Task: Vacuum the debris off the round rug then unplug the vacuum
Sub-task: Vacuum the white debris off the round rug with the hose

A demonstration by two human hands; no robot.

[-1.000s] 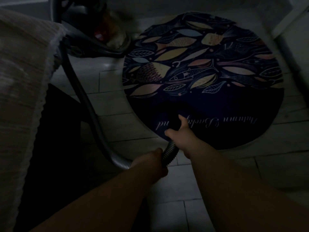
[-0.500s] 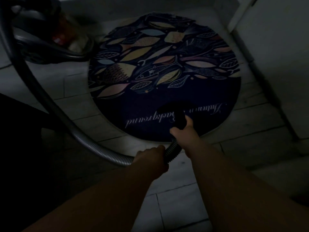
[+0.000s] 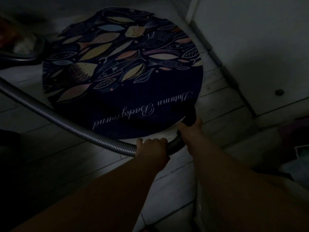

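Note:
A round dark rug [image 3: 127,77] with a leaf and fish print lies on the pale tiled floor. A grey ribbed vacuum hose [image 3: 70,126] curves from the left across the floor to my hands. My left hand [image 3: 151,148] grips the hose just in front of the rug's near edge. Further along, my right hand [image 3: 190,129] grips the black nozzle [image 3: 190,116], whose tip sits on the rug's near right edge. The room is dim and no debris shows on the rug.
The vacuum body [image 3: 20,49] sits at the far left, partly out of view. A white cabinet or wall [image 3: 250,47] runs along the right. Dark items [image 3: 296,139] lie on the floor at the right edge.
The nozzle and both hands have moved right along the rug's near edge, from below the lettering to the right rim. The view has shifted right, pushing the vacuum body to the frame's edge.

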